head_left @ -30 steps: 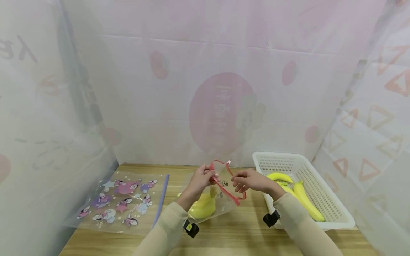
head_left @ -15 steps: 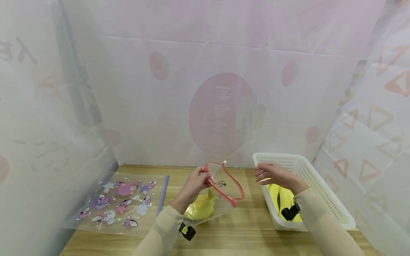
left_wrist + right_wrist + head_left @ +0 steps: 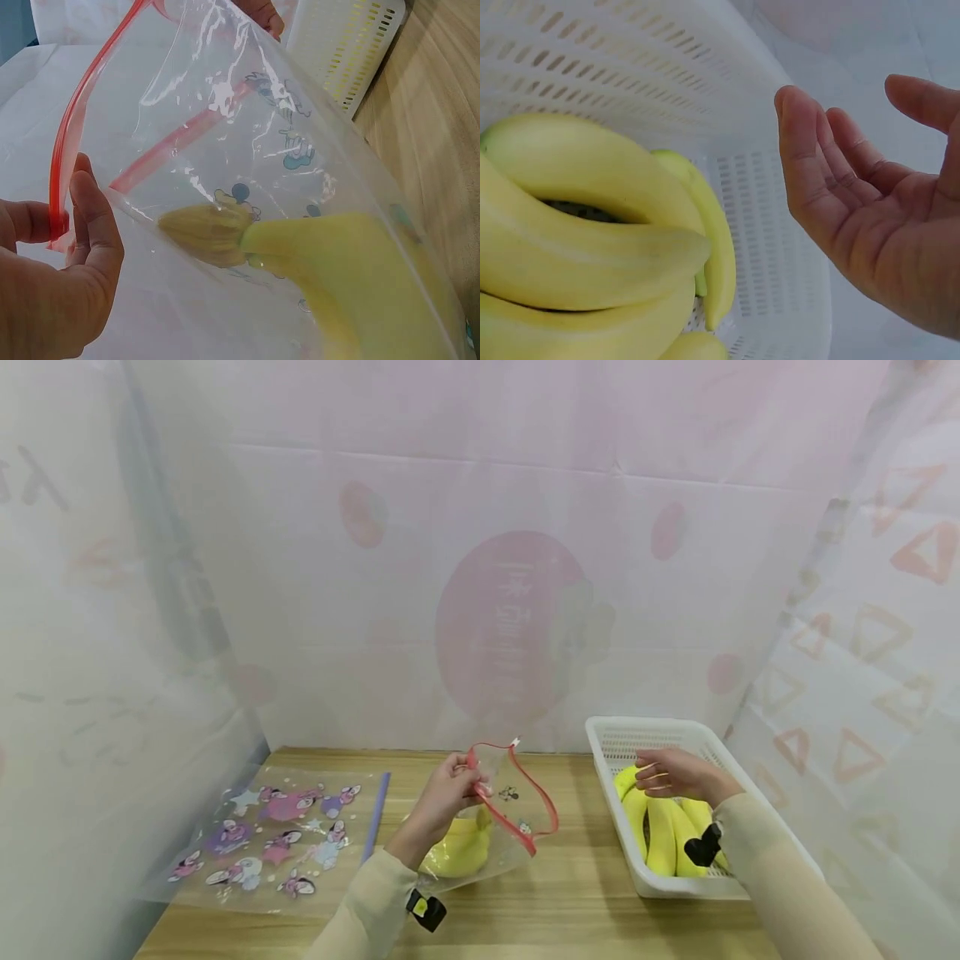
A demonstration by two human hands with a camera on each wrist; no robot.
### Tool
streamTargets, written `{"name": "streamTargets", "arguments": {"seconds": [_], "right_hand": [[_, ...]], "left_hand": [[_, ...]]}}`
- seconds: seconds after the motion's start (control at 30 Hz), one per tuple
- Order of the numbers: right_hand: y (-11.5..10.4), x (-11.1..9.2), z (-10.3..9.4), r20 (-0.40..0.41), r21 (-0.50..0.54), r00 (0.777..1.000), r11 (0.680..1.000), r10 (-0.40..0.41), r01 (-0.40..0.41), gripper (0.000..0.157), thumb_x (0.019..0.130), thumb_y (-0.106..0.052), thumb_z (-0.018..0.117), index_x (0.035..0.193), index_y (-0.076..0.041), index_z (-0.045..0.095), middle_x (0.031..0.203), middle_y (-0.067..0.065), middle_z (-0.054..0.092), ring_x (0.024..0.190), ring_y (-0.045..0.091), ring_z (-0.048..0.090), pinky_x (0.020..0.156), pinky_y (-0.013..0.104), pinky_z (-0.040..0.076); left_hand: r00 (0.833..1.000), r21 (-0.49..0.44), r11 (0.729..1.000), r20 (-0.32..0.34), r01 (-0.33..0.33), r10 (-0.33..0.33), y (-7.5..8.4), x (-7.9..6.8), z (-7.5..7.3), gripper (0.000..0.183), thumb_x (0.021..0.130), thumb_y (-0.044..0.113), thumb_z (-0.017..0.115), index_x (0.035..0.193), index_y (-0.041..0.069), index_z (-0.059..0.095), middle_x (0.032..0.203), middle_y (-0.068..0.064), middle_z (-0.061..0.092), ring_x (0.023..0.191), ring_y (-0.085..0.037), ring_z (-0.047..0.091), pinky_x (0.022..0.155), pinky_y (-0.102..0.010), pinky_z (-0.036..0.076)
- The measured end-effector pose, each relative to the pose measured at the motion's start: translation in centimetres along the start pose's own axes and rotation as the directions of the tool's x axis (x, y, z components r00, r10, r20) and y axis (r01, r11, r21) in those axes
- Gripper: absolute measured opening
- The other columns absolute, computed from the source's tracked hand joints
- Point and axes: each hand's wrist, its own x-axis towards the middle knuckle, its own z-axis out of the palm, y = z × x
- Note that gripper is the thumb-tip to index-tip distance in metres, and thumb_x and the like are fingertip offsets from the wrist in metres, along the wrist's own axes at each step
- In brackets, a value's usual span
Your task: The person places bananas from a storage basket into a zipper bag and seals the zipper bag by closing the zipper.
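Note:
My left hand (image 3: pixel 442 797) pinches the red zip edge of a clear zip bag (image 3: pixel 187 135) between thumb and fingers, and the bag's mouth gapes toward the right. Inside that bag lies a bunch of yellow bananas (image 3: pixel 330 262), its brownish stem end toward the opening. My right hand (image 3: pixel 678 775) is over a white plastic basket (image 3: pixel 772 810), fingers loosely bent and holding nothing. Several bananas (image 3: pixel 592 225) lie in the basket, just beside the right hand in the right wrist view.
A flat clear bag with a purple zip edge and cartoon prints (image 3: pixel 277 839) lies on the left of the wooden table (image 3: pixel 555 910). Printed white sheeting (image 3: pixel 517 627) stands behind the table and along both sides.
My right hand has left the bag's mouth and moved right, over the basket of bananas. My left hand has kept its pinch, shifting slightly left with the bag.

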Motion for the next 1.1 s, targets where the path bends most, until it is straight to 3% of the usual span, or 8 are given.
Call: {"name": "streamTargets", "arguments": {"seconds": [0.13,0.37,0.63,0.8,1.1], "right_hand": [[0.8,0.0,-0.9,-0.014,-0.008,0.998,0.998,0.055,-0.055,0.057,0.099,-0.032,0.047,0.130,0.015,0.036,0.110,0.019,0.056,0.094,0.025,0.062,0.084,0.039,0.052],[2.3,-0.2,-2.1,-0.051,-0.022,0.986,0.987,0.157,-0.158,0.048,0.099,-0.029,0.048,0.123,0.012,0.042,0.101,0.018,0.058,0.089,0.026,0.063,0.082,0.040,0.053],[4.1,-0.4,-2.7,0.033,-0.034,0.979,0.980,0.199,-0.198,0.049,0.099,-0.037,0.045,0.118,0.008,0.048,0.100,0.014,0.061,0.089,0.024,0.063,0.083,0.042,0.052],[4.6,-0.7,-3.1,0.039,-0.063,0.971,0.970,0.238,-0.235,0.044,0.100,-0.038,0.043,0.107,0.003,0.055,0.093,0.010,0.062,0.085,0.022,0.063,0.080,0.040,0.053],[5.4,-0.5,-3.1,-0.035,-0.139,0.950,0.940,0.309,-0.311,0.037,0.097,-0.034,0.048,0.097,0.002,0.055,0.084,0.013,0.059,0.076,0.023,0.062,0.072,0.036,0.055]], "left_hand": [[1.000,0.002,1.000,-0.008,0.001,-0.001,0.1,-0.2,-0.1,0.021,0.095,0.003,0.046,0.114,-0.005,0.042,0.089,-0.012,0.059,0.068,-0.011,0.061,0.066,-0.025,0.053],[1.000,0.000,1.000,-0.013,0.010,-0.010,0.1,-0.3,-0.1,0.025,0.093,0.001,0.048,0.116,-0.007,0.042,0.086,-0.011,0.059,0.066,-0.011,0.061,0.064,-0.025,0.053],[1.000,0.032,0.999,0.002,0.012,-0.012,-0.3,-0.4,-0.1,0.030,0.094,0.004,0.049,0.120,-0.009,0.039,0.086,-0.008,0.061,0.069,-0.012,0.062,0.067,-0.027,0.054],[1.000,0.038,0.999,0.008,0.004,-0.005,-0.3,-0.5,0.0,0.028,0.095,0.004,0.048,0.118,-0.009,0.040,0.086,-0.008,0.060,0.068,-0.011,0.061,0.066,-0.026,0.054],[1.000,0.022,1.000,0.010,-0.002,0.002,-0.4,0.0,0.1,0.026,0.094,0.003,0.049,0.116,-0.008,0.041,0.082,-0.007,0.061,0.065,-0.010,0.061,0.065,-0.025,0.053]]}}
